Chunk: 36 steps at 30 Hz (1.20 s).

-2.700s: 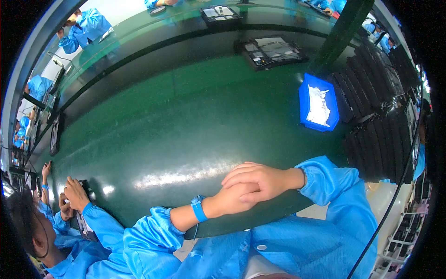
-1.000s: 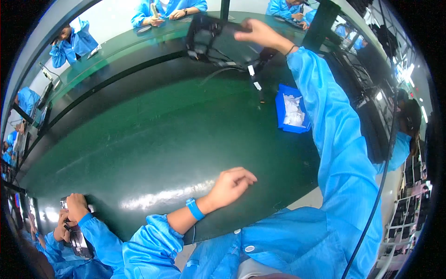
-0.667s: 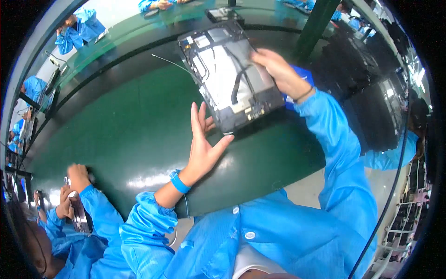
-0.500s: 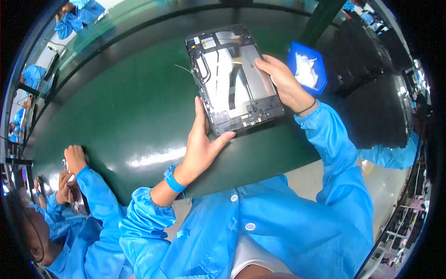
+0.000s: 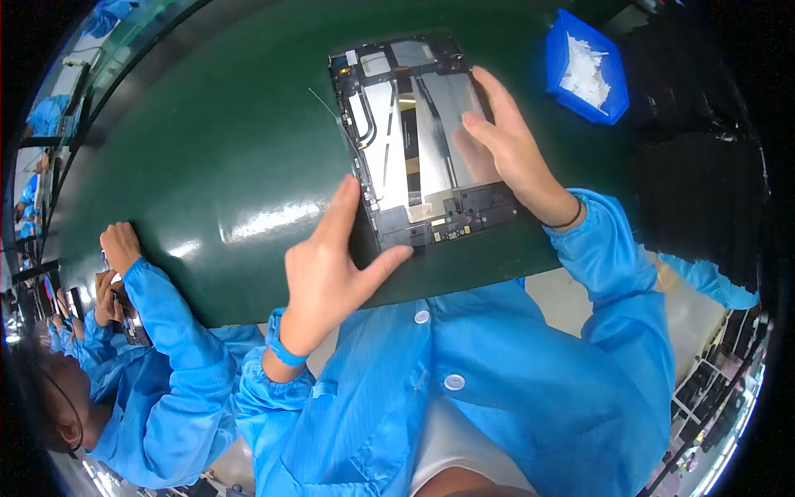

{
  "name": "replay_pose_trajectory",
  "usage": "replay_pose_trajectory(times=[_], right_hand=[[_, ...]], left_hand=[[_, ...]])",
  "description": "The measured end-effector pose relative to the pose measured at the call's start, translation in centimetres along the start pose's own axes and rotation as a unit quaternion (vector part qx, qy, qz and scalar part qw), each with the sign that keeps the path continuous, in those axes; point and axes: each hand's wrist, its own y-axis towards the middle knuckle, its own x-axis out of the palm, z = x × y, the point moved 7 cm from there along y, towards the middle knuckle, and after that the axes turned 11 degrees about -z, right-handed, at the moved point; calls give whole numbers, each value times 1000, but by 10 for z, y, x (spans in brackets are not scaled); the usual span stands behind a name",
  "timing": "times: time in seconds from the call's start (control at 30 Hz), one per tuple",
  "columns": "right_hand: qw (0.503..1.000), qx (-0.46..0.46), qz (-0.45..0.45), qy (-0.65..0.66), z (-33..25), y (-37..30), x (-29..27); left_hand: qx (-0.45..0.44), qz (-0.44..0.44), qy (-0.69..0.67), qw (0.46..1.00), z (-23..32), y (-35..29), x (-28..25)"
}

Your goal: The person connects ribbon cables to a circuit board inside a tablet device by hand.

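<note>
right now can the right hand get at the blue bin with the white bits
Probably yes: the blue bin sits just beyond the right hand, and only green table shows between them, though that hand is at the tablet.

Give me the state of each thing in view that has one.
Flat device: opened, inner parts facing up.
Thin wire: sticking out past the device's left edge.
Blue bin: uncovered, holding white pieces.
Blue wrist strap: worn around the left wrist.
Left hand: spread, at the device's lower left corner.
Right hand: holding the device's right edge, thumb over its face.
</note>
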Motion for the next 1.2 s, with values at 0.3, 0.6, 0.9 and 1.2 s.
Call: replay_pose_trajectory(times=[0.3, 0.6, 0.9, 1.2], right_hand=[[920, -196, 35, -339, -73, -17, 5], [896, -191, -97, -389, -88, -28, 33], [915, -151, -273, -255, -78, -33, 52], [925, -153, -253, -238, -72, -28, 46]], left_hand=[[23, -13, -143, 989, -3, 75, -10], [461, 79, -32, 883, 19, 52, -9], [523, 86, 146, 835, 33, 25, 3], [492, 94, 52, 864, 24, 29, -8]])
